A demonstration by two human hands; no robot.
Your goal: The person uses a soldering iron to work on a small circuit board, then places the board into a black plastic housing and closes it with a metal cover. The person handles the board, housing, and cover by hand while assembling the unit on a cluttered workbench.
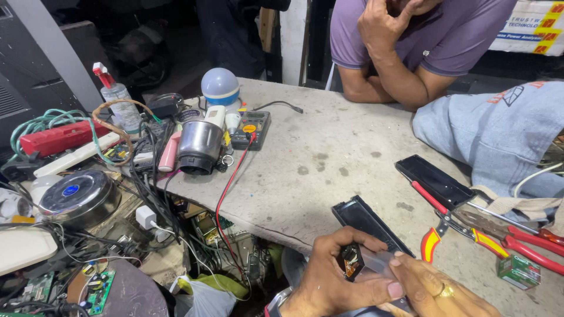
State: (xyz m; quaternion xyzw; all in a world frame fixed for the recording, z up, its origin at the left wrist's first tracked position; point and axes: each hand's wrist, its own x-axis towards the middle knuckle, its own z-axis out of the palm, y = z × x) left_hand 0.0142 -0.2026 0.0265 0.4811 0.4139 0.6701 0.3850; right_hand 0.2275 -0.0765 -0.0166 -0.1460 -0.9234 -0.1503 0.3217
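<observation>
My left hand and my right hand meet at the bottom edge of the view, both gripping a small black part with an orange-brown inside and a clear plastic piece. Just beyond my fingers a long black casing half lies on the grey worktop. A second black casing half lies further right.
Red-and-yellow pliers and red-handled cutters lie right of my hands, beside a small green box. A multimeter with a red lead, a bulb, spray bottle and tangled wires crowd the left. Another person leans on the far edge.
</observation>
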